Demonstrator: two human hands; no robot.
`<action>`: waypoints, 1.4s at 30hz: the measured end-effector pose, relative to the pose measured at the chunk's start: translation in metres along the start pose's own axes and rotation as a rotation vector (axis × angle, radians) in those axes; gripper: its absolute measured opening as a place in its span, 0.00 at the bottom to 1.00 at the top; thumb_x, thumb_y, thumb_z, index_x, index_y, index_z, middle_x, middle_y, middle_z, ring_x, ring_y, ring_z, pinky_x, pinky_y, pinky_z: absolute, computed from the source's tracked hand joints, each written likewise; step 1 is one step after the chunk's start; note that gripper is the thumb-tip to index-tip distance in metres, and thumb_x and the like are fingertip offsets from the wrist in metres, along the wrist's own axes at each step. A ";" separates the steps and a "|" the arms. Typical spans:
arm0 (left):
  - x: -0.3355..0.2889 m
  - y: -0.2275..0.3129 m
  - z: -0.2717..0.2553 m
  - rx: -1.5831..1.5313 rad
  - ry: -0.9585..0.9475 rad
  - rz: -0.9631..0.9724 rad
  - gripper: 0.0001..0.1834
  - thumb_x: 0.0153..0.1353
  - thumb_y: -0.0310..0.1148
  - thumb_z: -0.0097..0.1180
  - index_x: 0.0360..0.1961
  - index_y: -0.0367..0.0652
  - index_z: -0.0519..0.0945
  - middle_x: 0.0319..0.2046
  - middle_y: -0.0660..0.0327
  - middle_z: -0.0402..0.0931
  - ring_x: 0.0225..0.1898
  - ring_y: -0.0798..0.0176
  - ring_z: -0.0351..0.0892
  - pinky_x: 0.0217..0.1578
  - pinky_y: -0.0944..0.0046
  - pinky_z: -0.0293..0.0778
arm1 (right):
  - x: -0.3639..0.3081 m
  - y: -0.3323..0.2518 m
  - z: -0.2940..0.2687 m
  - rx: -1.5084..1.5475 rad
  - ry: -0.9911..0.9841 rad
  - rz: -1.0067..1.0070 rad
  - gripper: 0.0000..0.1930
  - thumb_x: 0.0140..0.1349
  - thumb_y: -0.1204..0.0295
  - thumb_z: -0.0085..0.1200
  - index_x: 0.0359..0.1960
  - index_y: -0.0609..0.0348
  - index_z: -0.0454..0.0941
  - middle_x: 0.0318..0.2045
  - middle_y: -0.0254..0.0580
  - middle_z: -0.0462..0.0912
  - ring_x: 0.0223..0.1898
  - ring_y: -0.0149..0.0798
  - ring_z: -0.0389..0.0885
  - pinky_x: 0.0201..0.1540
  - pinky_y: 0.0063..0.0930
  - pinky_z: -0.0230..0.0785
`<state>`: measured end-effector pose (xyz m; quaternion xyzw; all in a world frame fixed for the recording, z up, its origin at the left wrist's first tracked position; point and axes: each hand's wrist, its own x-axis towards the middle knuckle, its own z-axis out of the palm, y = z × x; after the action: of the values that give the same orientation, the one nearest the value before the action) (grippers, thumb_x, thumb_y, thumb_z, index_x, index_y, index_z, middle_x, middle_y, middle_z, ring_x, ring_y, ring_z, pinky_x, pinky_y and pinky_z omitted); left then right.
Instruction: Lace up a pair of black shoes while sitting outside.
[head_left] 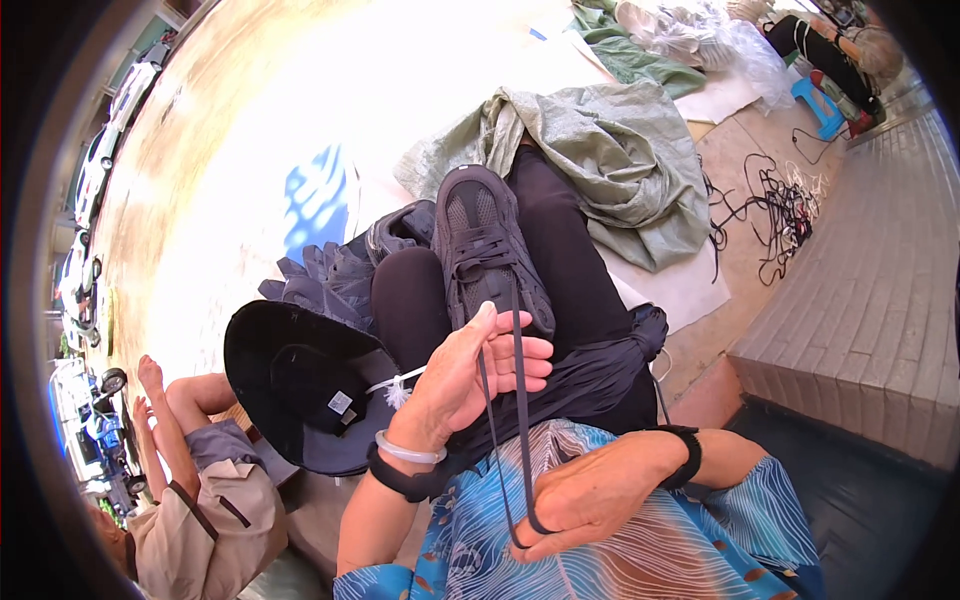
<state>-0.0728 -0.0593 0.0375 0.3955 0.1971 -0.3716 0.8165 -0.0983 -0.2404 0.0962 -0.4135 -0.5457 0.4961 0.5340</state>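
Note:
A dark grey sneaker [487,245] sits on my crossed leg in black trousers, toe pointing away from me. Its long dark lace [520,400] runs from the shoe down towards my lap. My left hand [470,375] is closed around the lace just below the shoe, thumb up. Lower down, my right hand [590,500] pinches the lace's looped end against my blue patterned top. Both wrists wear black bands; the left also has a pale bangle.
A black wide-brimmed hat [300,395] lies upside down at my left knee. A grey-green cloth [610,150] is spread ahead, tangled cables [775,215] lie at the right beside a brick step. Another person [200,480] sits at lower left, a further person at top right.

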 end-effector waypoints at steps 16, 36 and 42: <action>-0.049 -0.028 0.042 1.029 -0.273 0.104 0.20 0.74 0.40 0.38 0.41 0.37 0.78 0.25 0.60 0.72 0.29 0.61 0.75 0.32 0.62 0.70 | -0.047 0.049 -0.040 0.471 0.879 0.399 0.20 0.72 0.59 0.47 0.46 0.66 0.77 0.31 0.41 0.83 0.31 0.30 0.81 0.37 0.24 0.76; 0.004 0.021 -0.023 0.832 0.346 0.247 0.17 0.69 0.42 0.52 0.44 0.37 0.79 0.27 0.57 0.79 0.29 0.69 0.77 0.34 0.67 0.74 | 0.028 0.096 -0.039 -0.312 0.824 0.458 0.11 0.62 0.74 0.47 0.26 0.72 0.76 0.24 0.61 0.79 0.30 0.59 0.81 0.35 0.48 0.72; 0.006 0.016 -0.011 1.438 0.395 0.402 0.14 0.61 0.38 0.60 0.37 0.36 0.80 0.29 0.50 0.76 0.31 0.50 0.79 0.35 0.55 0.74 | 0.027 0.094 -0.028 -0.648 0.639 0.521 0.04 0.53 0.78 0.52 0.27 0.68 0.77 0.20 0.59 0.78 0.24 0.56 0.81 0.30 0.46 0.73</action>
<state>-0.0573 -0.0466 0.0353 0.9158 -0.0266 -0.1753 0.3603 -0.0802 -0.1954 0.0063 -0.8103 -0.3601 0.2672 0.3773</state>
